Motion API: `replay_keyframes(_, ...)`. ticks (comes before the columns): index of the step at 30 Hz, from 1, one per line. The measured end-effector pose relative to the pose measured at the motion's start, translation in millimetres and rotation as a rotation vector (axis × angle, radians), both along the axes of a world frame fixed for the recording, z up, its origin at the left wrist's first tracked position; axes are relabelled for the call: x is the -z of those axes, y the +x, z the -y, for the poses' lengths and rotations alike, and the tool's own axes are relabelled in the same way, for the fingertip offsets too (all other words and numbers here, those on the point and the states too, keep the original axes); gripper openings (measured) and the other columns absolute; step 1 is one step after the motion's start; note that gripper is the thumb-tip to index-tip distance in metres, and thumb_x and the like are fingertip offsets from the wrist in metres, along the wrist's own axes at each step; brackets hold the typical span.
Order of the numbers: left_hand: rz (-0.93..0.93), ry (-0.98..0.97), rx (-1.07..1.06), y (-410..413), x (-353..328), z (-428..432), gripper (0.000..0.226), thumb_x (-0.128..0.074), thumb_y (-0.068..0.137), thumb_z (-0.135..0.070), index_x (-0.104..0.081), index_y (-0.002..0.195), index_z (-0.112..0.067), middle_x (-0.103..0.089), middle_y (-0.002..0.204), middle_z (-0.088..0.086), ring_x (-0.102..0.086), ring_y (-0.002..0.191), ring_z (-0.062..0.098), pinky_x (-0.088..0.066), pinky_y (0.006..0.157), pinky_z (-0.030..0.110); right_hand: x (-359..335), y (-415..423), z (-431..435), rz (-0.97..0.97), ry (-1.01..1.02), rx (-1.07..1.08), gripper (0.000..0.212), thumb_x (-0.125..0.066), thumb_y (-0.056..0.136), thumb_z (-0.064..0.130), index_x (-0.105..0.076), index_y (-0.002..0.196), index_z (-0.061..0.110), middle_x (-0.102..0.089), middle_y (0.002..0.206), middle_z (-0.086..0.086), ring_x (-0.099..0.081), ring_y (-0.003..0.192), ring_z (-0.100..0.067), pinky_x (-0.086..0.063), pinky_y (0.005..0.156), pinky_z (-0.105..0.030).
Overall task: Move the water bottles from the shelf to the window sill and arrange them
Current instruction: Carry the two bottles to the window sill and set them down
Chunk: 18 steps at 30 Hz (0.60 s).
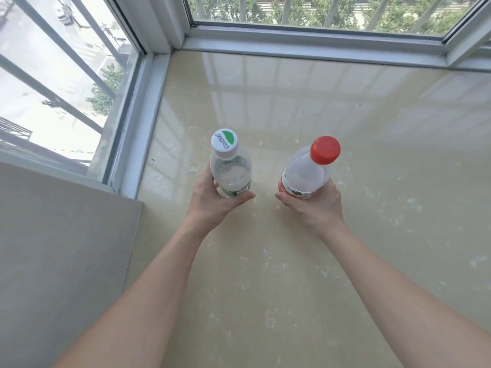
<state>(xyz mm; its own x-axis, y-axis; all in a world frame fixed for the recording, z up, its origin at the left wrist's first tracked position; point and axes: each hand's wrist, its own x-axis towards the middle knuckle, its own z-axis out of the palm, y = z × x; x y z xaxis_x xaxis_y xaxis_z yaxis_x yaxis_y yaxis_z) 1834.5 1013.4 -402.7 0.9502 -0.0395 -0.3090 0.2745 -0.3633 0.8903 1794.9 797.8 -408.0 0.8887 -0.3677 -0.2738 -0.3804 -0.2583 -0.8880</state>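
Seemingly midway, the left hand (215, 205) gripped the green-cap bottle (231, 173) and the right hand (316, 208) the red-cap bottle (305, 176), side by side at frame centre over the sill (345, 115), not plainly set down, so placing and arranging looked undone.

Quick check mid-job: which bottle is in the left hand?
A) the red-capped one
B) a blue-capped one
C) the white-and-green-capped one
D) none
C: the left hand grips the white-and-green-capped bottle; the right hand holds the red-capped bottle.
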Motion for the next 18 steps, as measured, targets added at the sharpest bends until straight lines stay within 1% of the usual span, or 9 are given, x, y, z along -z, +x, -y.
replay_keyframes(3, -0.021, 0.010, 0.007, -0.5, 0.6, -0.3, 0.073, -0.094, 0.061, -0.025, -0.057, 0.124, -0.025, -0.066, 0.110, -0.022, -0.058, 0.102, -0.015, -0.048, 0.088, 0.014, 1.2, 0.1, 0.5, -0.002, 0.006, -0.004, 0.058, -0.094, 0.059, 0.019, -0.065, 0.110, 0.021, -0.071, 0.098, 0.016, -0.067, 0.093, -0.004, -0.049, 0.080, -0.017)
replay_keyframes(6, -0.016, 0.051, 0.037, -2.2, 0.4, -1.9, 0.078, -0.094, 0.060, -0.025, -0.052, 0.127, -0.027, -0.061, 0.110, -0.027, -0.054, 0.099, -0.021, -0.044, 0.082, 0.006, 3.2, 0.0, 4.1, -0.051, 0.034, -0.066, 0.070, -0.095, 0.057, 0.020, -0.060, 0.118, 0.024, -0.069, 0.105, 0.017, -0.065, 0.098, 0.001, -0.049, 0.082, -0.016)
replay_keyframes(7, -0.011, 0.083, 0.056, -3.0, -0.8, -4.0, 0.082, -0.094, 0.060, -0.026, -0.048, 0.128, -0.030, -0.058, 0.111, -0.029, -0.053, 0.099, -0.020, -0.042, 0.081, 0.006, 3.4, -1.2, 6.2, -0.074, 0.047, -0.099, 0.074, -0.095, 0.057, 0.018, -0.057, 0.120, 0.026, -0.067, 0.107, 0.019, -0.063, 0.098, 0.007, -0.048, 0.082, -0.013)
replay_keyframes(9, -0.003, 0.202, 0.125, -5.0, -3.3, -12.1, 0.092, -0.094, 0.060, -0.030, -0.039, 0.133, -0.034, -0.052, 0.119, -0.024, -0.049, 0.106, -0.005, -0.038, 0.087, 0.017, 2.4, -6.1, 13.4, -0.105, 0.026, -0.172, 0.080, -0.092, 0.059, 0.012, -0.051, 0.125, 0.031, -0.062, 0.112, 0.021, -0.057, 0.099, 0.016, -0.043, 0.079, -0.006)
replay_keyframes(10, 0.000, 0.282, 0.171, -7.2, -4.3, -18.3, 0.095, -0.093, 0.061, -0.033, -0.035, 0.137, -0.032, -0.049, 0.124, -0.019, -0.045, 0.113, 0.002, -0.036, 0.091, 0.022, 1.3, -9.4, 18.7, -0.121, -0.013, -0.210, 0.085, -0.090, 0.060, 0.012, -0.048, 0.131, 0.033, -0.060, 0.118, 0.020, -0.054, 0.104, 0.014, -0.042, 0.081, -0.007)
replay_keyframes(12, 0.015, 0.457, 0.250, -14.4, -8.3, -32.2, 0.100, -0.089, 0.064, -0.039, -0.031, 0.145, -0.028, -0.045, 0.137, -0.008, -0.039, 0.127, 0.015, -0.036, 0.100, 0.030, -4.7, -17.3, 32.6, -0.200, -0.164, -0.298, 0.099, -0.085, 0.061, 0.018, -0.037, 0.146, 0.033, -0.051, 0.136, 0.012, -0.047, 0.125, -0.004, -0.042, 0.092, -0.021)
replay_keyframes(13, 0.029, 0.539, 0.277, -19.1, -13.0, -38.0, 0.101, -0.087, 0.067, -0.042, -0.029, 0.148, -0.026, -0.043, 0.142, -0.004, -0.037, 0.132, 0.019, -0.036, 0.105, 0.035, -11.9, -21.6, 39.8, -0.269, -0.269, -0.352, 0.104, -0.083, 0.063, 0.020, -0.029, 0.151, 0.032, -0.044, 0.142, 0.008, -0.043, 0.131, -0.012, -0.042, 0.094, -0.027)
replay_keyframes(15, 0.106, 0.698, 0.324, -29.3, -27.3, -45.7, 0.098, -0.083, 0.072, -0.042, -0.028, 0.151, -0.021, -0.042, 0.148, 0.001, -0.036, 0.136, 0.024, -0.034, 0.111, 0.040, -31.8, -29.5, 52.3, -0.376, -0.476, -0.462, 0.107, -0.079, 0.068, 0.022, -0.018, 0.155, 0.033, -0.038, 0.144, 0.003, -0.040, 0.133, -0.020, -0.046, 0.094, -0.035)
replay_keyframes(18, 0.216, 0.876, 0.338, -42.0, -59.5, -46.7, 0.089, -0.078, 0.075, -0.044, -0.035, 0.149, -0.017, -0.045, 0.148, 0.002, -0.041, 0.136, 0.027, -0.036, 0.110, 0.042, -74.3, -37.7, 64.6, -0.357, -0.715, -0.583, 0.095, -0.074, 0.075, 0.028, -0.022, 0.154, 0.029, -0.040, 0.142, 0.001, -0.041, 0.129, -0.024, -0.045, 0.092, -0.035)
